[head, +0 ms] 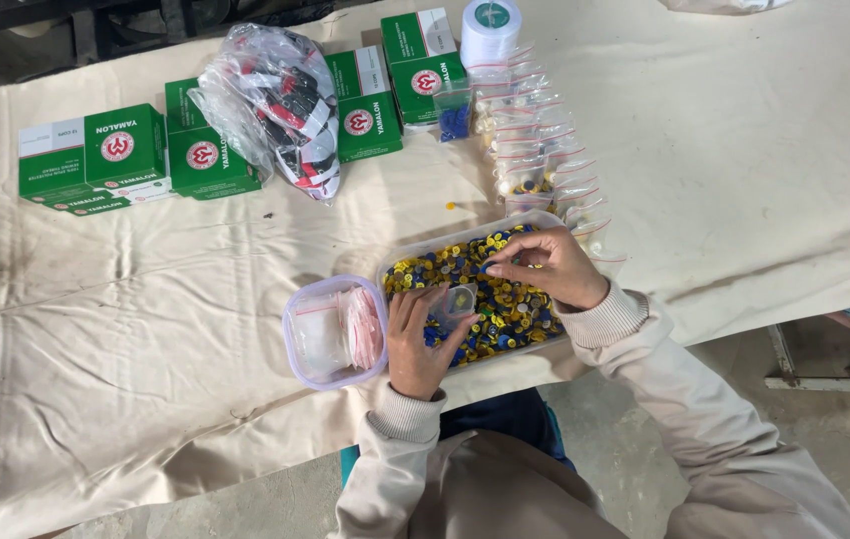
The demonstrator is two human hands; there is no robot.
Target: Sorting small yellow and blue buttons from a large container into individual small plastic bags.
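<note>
Across the cloth-covered counter [145, 299], seen from above, green cartons [95, 155] stood in a row at the far left, with a clear sack of red, black and white pieces [280, 105] lying against them and more cartons beyond it. Nearer me sat a small round tub [290, 334] stuffed with empty zip bags [340, 329]. Just right of it my left hand [420, 339] rested over the near edge of a long clear tray [545, 218] and pinched a small clear bag [460, 297] open between thumb and fingers. Blue and yellow buttons [505, 314] filled the tray. My right hand [550, 265] hovered above them with fingertips drawn together, apparently on a button or two, though the catch itself was too small to make out. Behind the tray, filled bags [535, 150] lay overlapped in a column toward a white roll [490, 25]. By my reading, the step in hand was loading the bag; the next move called for carrying the pinch across to the bag's mouth and dropping it in without spilling.
</note>
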